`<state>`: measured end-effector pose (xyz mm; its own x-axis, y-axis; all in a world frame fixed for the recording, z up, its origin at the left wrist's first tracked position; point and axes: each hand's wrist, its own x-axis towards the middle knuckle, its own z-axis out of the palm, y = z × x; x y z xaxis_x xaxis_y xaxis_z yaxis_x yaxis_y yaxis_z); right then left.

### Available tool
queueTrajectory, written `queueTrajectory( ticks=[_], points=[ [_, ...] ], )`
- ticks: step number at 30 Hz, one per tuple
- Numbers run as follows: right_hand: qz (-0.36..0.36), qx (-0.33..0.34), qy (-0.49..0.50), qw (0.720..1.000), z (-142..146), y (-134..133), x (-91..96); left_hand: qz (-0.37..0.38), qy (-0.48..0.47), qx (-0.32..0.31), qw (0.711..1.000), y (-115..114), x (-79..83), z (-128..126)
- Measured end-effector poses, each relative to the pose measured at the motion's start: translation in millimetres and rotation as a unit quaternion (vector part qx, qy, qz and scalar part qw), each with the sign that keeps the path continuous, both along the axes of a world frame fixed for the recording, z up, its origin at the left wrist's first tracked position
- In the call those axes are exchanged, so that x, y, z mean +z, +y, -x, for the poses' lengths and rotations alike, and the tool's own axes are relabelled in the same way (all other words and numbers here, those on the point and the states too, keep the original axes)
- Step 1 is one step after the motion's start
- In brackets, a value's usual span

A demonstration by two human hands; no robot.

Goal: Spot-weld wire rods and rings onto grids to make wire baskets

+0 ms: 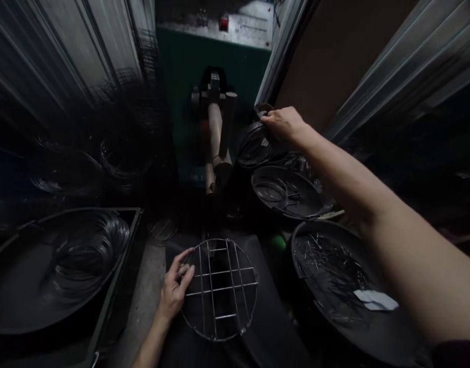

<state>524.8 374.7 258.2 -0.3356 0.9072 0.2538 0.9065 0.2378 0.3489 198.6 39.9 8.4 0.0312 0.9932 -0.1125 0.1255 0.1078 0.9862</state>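
1. While the left hand (175, 291) lay at about 7 o'clock in the view, its fingers were curled loosely over the rim of a round wire grid (219, 289), holding that rim at the grid's 9 o'clock edge.
2. The grid lay flat on a dark cloth (273, 327) at 6 o'clock, near the person's body.
3. The right hand (283, 124) was stretched out to about 1 o'clock, fingers closed down on the top of a bundle of wire rings (253, 145); in the dim light it seemed to be a pinch grip, with the hand nearly shut.
4. The bundle stood on edge, just past a dark pan (307, 204) that held a few bent wires.
5. A larger pan (373, 332) sat at 4 o'clock, under the right forearm, strewn with short wire pieces (327, 260) and some white scraps (375, 300).
6. At 8 o'clock a big tray (104, 209) held coils of wire (85, 250).
7. At 12 o'clock stood a green machine (238, 71) with a red button (223, 22) and a long arm (215, 138) reaching toward the grid.
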Motion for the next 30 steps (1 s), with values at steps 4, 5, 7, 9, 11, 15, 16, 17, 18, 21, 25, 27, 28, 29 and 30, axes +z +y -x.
queueTrajectory(
  ticks=[4,5,7,9,11,15,16,17,18,21,25,27,28,29,30],
  points=[
    [0.018,-0.004,-0.05,0.999,-21,-71,0.1,-0.063,0.053,0.026,0.996,6,8.2,8],
    [0.015,0.006,-0.068,0.998,-25,-95,-0.7,-0.079,0.059,0.04,0.994,6,15.8,10],
    [-0.024,0.043,-0.058,0.997,-26,-141,-2.5,-0.104,0.062,0.063,0.991,6,39.4,10],
    [-0.071,0.078,0.013,0.994,-14,-180,-6.4,-0.144,0.055,0.045,0.987,10,70.5,4],
    [-0.07,0.101,0.074,0.99,12,-210,-14.9,-0.168,0.026,0.006,0.985,17,101.4,-6],
    [0.063,0.159,0.145,0.975,79,-243,-46.3,-0.124,-0.045,-0.054,0.99,19,135.2,-27],
    [0.091,0.178,0.187,0.962,91,-248,-56.2,-0.108,-0.062,-0.039,0.992,15,135.2,-30],
    [0.113,0.195,0.238,0.945,100,-254,-66.6,-0.09,-0.079,-0.018,0.993,10,132.1,-32],
    [0.127,0.205,0.291,0.926,104,-259,-77.5,-0.068,-0.094,0.003,0.993,4,126.3,-32],
    [0.136,0.165,0.401,0.891,98,-277,-111.6,0.009,-0.126,0.027,0.992,-13,101.2,-30],
    [0.153,0.099,0.425,0.887,78,-292,-151.6,0.005,-0.092,0.099,0.991,-23,74.3,-21],
    [0.162,0.092,0.417,0.89,75,-291,-166.2,-0.032,0.01,0.127,0.991,-21,67.6,-16],
    [0.16,0.085,0.412,0.893,76,-289,-172.1,-0.052,0.077,0.129,0.987,-19,65.6,-13],
    [0.156,0.077,0.407,0.897,78,-287,-177.1,-0.07,0.145,0.125,0.979,-17,64.3,-12],
    [0.152,0.069,0.403,0.9,80,-285,-181.5,-0.082,0.206,0.12,0.968,-16,63.5,-11]
  ],
)
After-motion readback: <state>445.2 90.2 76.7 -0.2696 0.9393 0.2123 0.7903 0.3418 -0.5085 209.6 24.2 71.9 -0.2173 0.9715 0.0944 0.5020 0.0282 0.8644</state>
